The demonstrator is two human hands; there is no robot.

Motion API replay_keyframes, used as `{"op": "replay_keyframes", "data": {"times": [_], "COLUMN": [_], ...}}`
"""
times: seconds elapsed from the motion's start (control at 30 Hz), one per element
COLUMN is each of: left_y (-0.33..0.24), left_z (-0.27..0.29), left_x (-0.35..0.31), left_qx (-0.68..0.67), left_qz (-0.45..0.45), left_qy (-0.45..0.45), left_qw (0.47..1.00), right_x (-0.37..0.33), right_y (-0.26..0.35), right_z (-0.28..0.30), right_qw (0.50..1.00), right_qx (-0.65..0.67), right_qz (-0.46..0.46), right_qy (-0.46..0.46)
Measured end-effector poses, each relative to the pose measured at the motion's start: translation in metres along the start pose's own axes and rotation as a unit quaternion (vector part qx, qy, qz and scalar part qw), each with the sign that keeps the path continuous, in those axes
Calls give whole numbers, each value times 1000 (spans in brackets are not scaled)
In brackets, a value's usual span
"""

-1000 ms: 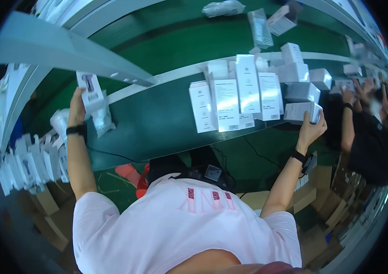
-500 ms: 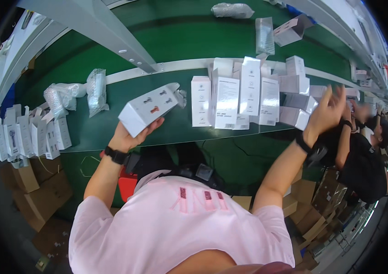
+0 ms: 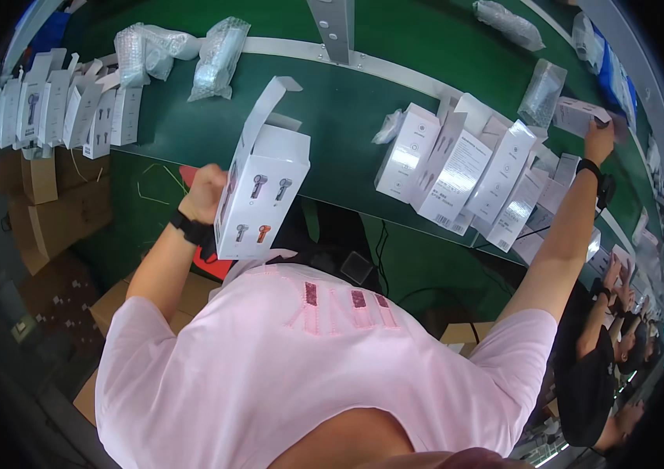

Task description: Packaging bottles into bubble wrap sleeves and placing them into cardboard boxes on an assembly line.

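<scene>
My left hand (image 3: 208, 192) grips a tall white carton (image 3: 273, 195) printed with small pictures of handheld devices. Its top flaps stand up and apart, and it is held upright over the table's near edge. Far to the right, my outstretched right hand (image 3: 600, 142) is closed on the end of another white carton (image 3: 576, 114); some of its fingers are hidden. Beside that carton lies a clear bubble-wrapped item (image 3: 543, 92). Between my hands, several white cartons (image 3: 457, 176) stand in a tight row, some with raised flaps.
Bubble-wrapped pieces (image 3: 219, 59) lie on the green table (image 3: 332, 117) at the back left. Several open cartons (image 3: 55, 105) line its left end. A metal post (image 3: 333, 31) rises at the back. Brown boxes (image 3: 58, 219) sit below, and a co-worker (image 3: 594, 352) is at the right.
The carton in my left hand has been turned upright, its flaps now showing. My right hand has reached farther out and taken hold of the carton lying there. The whole view has shifted.
</scene>
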State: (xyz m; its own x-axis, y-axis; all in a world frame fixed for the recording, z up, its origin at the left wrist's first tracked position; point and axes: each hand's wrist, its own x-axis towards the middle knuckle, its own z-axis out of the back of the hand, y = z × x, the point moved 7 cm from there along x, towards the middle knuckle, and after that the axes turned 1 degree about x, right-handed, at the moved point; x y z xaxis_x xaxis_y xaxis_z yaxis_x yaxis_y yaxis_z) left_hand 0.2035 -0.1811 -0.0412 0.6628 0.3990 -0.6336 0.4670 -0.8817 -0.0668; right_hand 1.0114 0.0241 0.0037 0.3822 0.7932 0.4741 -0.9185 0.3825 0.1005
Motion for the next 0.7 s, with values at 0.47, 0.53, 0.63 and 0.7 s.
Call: {"op": "replay_keyframes", "data": {"times": [0.47,0.53,0.63,0.7], "left_y": [-72,-91,-100,-56], "left_z": [11,21,-36,-106], "left_x": [71,69,33,43], "left_qx": [506,602,690,670], "left_qz": [-83,-156,-468,-538], "left_qy": [-90,-209,-343,-228], "left_qw": [854,755,432,458], "right_x": [-115,-136,-172,-195], "right_y": [236,297,383,415], "right_z": [269,272,245,222], "right_qw": [991,971,927,910], "right_qx": [115,177,196,177], "right_qz": [9,55,127,209], "right_qy": [72,148,293,311]}}
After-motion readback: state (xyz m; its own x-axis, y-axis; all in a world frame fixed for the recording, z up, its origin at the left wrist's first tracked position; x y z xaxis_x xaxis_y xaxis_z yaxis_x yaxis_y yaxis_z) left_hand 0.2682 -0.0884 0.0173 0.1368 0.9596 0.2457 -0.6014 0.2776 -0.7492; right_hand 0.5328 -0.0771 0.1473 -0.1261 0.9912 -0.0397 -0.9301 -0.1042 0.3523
